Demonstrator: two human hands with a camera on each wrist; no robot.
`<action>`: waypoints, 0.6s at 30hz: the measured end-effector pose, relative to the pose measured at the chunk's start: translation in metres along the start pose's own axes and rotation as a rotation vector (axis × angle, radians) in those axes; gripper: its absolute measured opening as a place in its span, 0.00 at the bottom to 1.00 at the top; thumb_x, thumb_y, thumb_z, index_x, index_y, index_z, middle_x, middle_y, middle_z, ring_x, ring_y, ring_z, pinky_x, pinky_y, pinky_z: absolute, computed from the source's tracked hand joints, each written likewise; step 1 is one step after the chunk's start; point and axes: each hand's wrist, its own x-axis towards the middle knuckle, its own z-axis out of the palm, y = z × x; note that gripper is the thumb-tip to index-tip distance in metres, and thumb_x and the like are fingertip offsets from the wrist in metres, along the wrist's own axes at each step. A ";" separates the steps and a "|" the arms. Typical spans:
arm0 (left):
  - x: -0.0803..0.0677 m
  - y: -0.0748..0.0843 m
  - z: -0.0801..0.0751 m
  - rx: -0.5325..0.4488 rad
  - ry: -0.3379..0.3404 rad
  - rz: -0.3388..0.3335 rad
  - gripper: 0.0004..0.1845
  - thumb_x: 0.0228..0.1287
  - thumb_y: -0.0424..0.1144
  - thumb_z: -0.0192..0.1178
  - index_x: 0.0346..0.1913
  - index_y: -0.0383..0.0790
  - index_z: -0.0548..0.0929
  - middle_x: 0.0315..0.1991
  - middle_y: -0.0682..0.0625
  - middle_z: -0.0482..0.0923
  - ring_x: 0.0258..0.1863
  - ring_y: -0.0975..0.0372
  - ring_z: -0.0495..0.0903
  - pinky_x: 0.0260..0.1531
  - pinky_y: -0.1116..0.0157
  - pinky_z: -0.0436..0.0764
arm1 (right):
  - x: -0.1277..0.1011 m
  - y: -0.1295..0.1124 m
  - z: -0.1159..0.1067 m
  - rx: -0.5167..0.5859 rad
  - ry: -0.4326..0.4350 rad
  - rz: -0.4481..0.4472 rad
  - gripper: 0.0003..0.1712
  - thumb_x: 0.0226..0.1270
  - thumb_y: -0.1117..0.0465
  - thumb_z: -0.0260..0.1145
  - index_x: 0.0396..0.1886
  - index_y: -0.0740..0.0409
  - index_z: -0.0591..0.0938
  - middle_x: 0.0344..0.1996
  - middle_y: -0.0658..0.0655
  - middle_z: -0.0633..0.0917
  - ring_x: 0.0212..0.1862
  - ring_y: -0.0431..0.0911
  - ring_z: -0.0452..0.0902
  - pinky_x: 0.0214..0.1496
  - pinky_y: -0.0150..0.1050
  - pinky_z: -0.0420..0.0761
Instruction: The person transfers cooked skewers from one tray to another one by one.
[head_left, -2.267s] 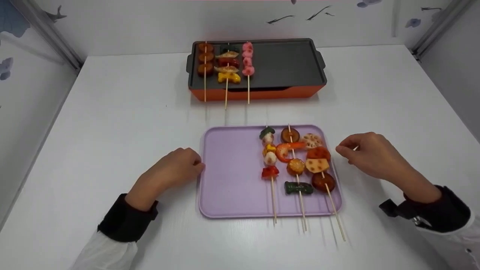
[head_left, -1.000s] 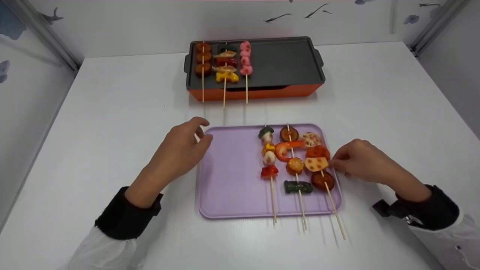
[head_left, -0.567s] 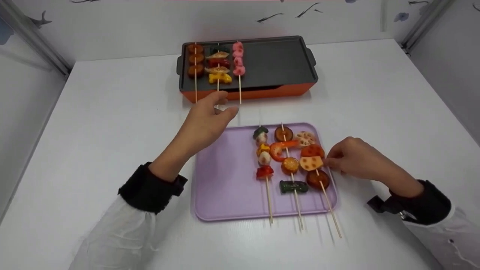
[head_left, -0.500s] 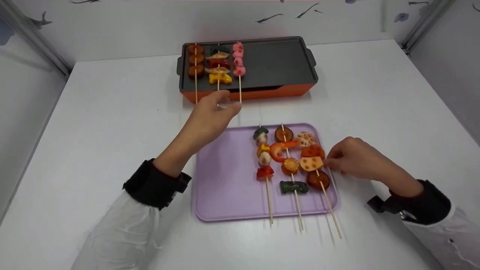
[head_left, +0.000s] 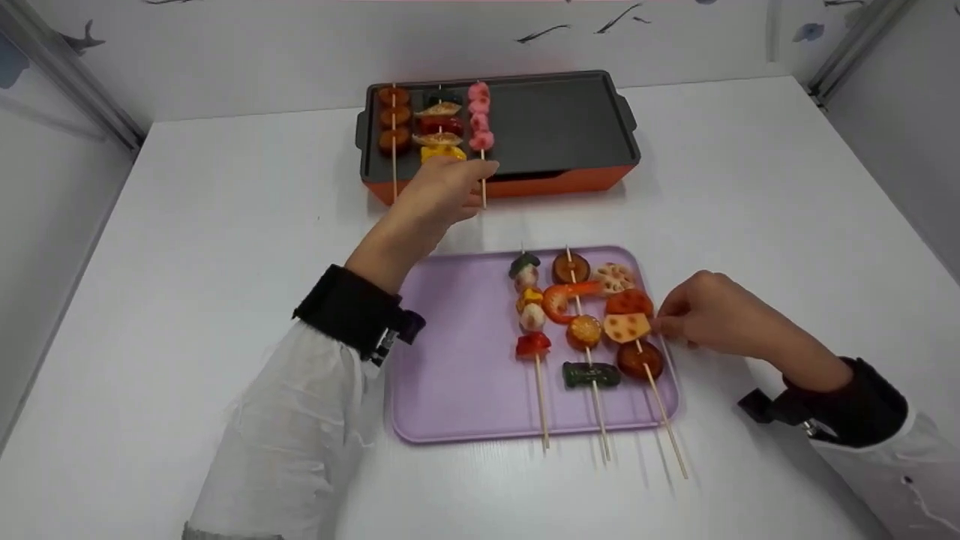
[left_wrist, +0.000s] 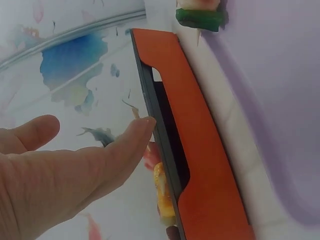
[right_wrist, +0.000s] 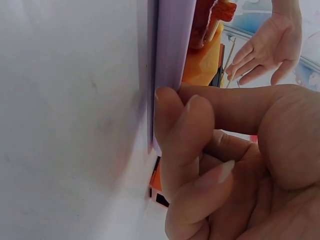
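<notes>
In the head view my left hand is at the front edge of a black-topped, orange tabletop grill. Its fingers are extended beside the stick of a skewer of pink balls. The left wrist view shows the thumb apart from the straight fingers, close to the grill's rim. My right hand pinches the right rim of a purple tray between thumb and finger, seen close up in the right wrist view. Beside those fingertips lies a skewer with lotus root and a yellow slice.
On the tray also lie a mushroom-and-pepper skewer and a shrimp-and-corn skewer, their sticks over the front rim. The grill's left side bears a skewer of brown rounds and a mixed vegetable skewer. A patterned wall stands behind.
My left hand has moved from the tray's left edge up to the grill's front, turning over at the pink skewer's stick. My right hand has come in to the tray's right rim and stayed there.
</notes>
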 end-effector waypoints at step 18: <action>0.039 -0.014 0.012 -0.475 0.159 -0.003 0.19 0.76 0.30 0.61 0.65 0.27 0.75 0.47 0.32 0.83 0.33 0.52 0.87 0.44 0.60 0.87 | -0.001 0.001 0.001 0.005 0.010 0.012 0.09 0.71 0.61 0.71 0.31 0.60 0.90 0.16 0.50 0.80 0.21 0.44 0.73 0.23 0.36 0.69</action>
